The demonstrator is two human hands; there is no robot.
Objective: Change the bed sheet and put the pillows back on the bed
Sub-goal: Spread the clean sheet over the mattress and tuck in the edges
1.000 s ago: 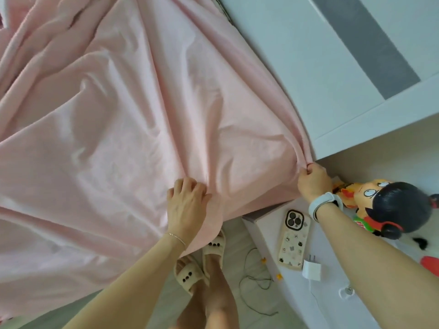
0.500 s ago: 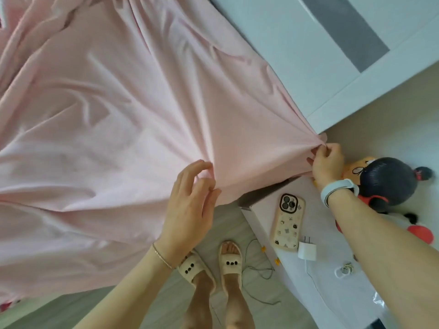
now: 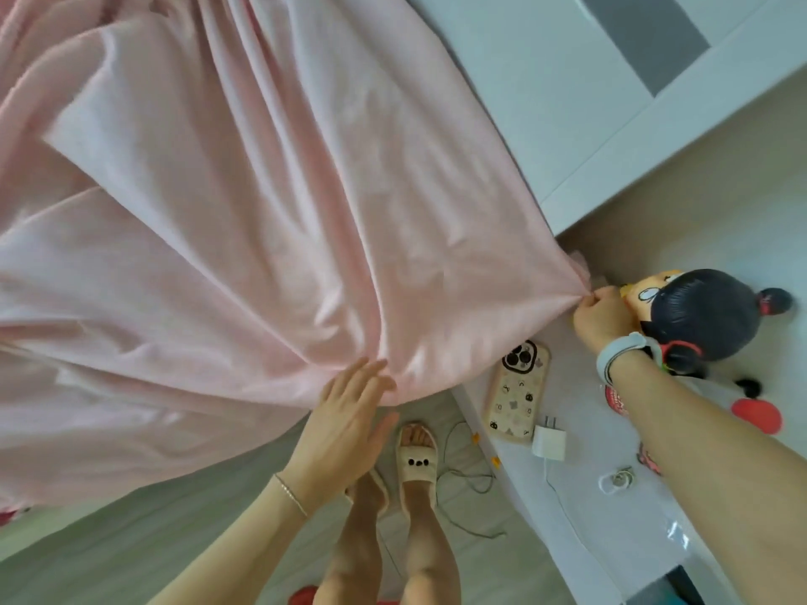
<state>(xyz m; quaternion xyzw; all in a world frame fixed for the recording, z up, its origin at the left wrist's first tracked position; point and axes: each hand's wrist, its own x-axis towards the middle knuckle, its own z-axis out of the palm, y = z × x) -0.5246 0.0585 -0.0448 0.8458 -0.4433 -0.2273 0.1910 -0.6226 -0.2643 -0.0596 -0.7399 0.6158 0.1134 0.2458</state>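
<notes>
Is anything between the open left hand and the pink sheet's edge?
Nothing visible: the left hand lies with straight fingers against the draped edge of the pink cotton bed sheet, above the floor.

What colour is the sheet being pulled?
Plain pale pink sheet, best in the head view.

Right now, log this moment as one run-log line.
step: fitting pink sheet | right hand: pinches sheet corner | left hand: open, fingers at sheet edge | pillows: not visible
</notes>
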